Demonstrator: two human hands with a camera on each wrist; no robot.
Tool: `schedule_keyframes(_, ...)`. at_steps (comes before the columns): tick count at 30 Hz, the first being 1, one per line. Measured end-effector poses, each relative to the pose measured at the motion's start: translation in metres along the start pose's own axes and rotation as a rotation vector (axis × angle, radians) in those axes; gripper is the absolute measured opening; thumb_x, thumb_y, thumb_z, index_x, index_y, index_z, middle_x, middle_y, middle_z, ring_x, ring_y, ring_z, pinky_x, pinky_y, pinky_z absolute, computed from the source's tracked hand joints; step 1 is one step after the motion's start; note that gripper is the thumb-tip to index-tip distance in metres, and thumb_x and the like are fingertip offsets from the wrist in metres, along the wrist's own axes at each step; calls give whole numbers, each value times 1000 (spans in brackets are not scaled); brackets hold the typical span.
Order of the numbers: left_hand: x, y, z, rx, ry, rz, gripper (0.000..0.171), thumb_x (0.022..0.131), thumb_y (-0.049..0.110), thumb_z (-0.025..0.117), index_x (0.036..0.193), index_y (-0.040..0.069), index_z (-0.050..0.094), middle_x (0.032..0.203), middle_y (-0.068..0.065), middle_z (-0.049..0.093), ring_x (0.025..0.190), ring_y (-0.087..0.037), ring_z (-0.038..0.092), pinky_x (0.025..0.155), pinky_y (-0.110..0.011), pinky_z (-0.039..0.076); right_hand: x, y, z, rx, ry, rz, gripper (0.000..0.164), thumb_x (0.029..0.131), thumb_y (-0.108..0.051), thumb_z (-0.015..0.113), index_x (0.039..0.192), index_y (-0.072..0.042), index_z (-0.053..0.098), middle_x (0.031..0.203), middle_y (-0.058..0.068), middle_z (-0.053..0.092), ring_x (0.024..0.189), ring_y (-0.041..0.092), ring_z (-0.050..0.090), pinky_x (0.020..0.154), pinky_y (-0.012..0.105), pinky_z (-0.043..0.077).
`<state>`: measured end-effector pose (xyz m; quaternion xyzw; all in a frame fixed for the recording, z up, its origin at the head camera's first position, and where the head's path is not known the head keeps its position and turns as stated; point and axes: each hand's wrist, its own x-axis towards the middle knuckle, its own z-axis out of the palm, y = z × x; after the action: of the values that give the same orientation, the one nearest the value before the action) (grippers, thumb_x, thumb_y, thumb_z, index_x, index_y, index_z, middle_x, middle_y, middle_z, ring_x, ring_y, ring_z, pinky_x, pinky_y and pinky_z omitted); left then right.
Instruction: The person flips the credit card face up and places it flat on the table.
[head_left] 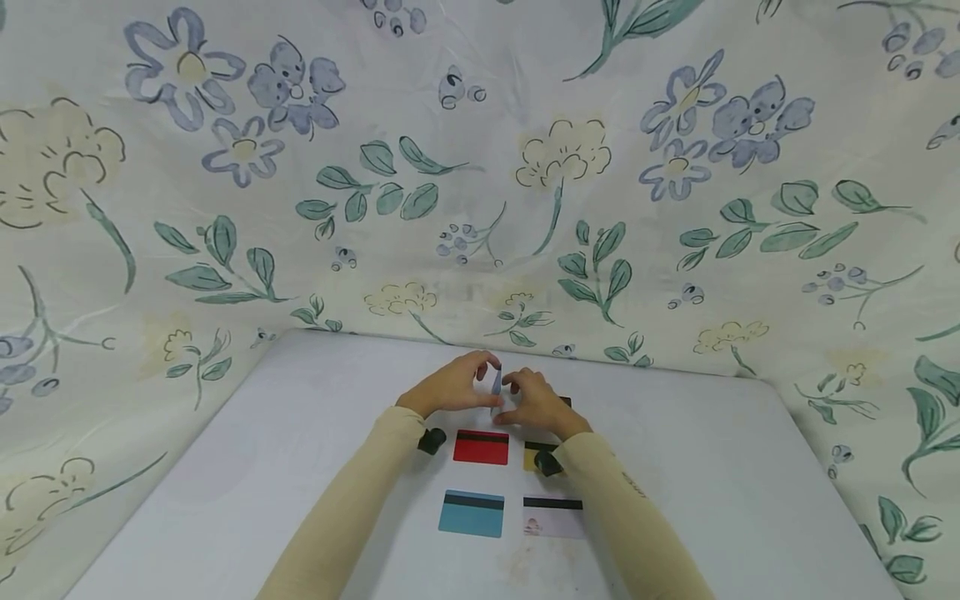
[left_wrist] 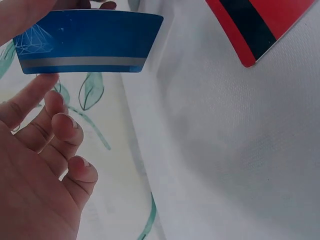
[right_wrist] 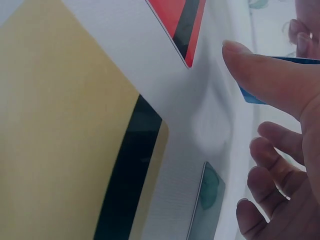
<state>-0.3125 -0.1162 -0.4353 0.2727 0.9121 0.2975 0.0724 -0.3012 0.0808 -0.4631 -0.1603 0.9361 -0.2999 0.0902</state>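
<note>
My left hand (head_left: 453,385) pinches a blue card (left_wrist: 95,37) by its edges, between thumb and index finger. A grey stripe runs along one side of the card, which is raised off the white table and seen nearly edge-on in the head view. The other left fingers curl loosely in the left wrist view. Close beside the card is my right hand (head_left: 538,400), its thumb stretched out and its other fingers loosely bent. In the right wrist view that thumb hides part of the card; whether it touches is unclear. A red card (head_left: 481,450) lies just below the hands.
A gold card (right_wrist: 60,125) with a black stripe lies under the right wrist, and a greyish-green card (right_wrist: 207,200) beyond it. Nearer are a light-blue card (head_left: 471,515) and a pale card (head_left: 555,521), partly behind the right sleeve. Floral cloth (head_left: 480,208) backs the white table (head_left: 262,475).
</note>
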Motion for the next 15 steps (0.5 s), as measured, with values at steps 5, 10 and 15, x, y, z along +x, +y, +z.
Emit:
schedule_keyframes(5,-1,0,1,-15,2,4,62,87,37,81,136,9,55,110,-18,59,99,-26,55,80,-32,46,2,1,5,19,1,-3,70,80,-29,90,139,-6,59,123,11,61,115,25,49,103,46,52)
schedule_keyframes(10,-3,0,0,-23,-4,-5,63,87,38,81,136,9,56,111,-20,59,103,-30,56,80,-33,45,2,1,6,48,-8,-29,70,79,-28,91,137,-5,60,121,12,61,113,25,49,98,46,53)
schedule_keyframes(15,-5,0,-1,-33,-3,-6,63,87,38,81,137,9,56,110,-20,59,104,-32,56,81,-33,46,3,2,7,50,-9,-38,67,81,-29,90,136,-6,60,120,11,61,112,25,49,96,45,53)
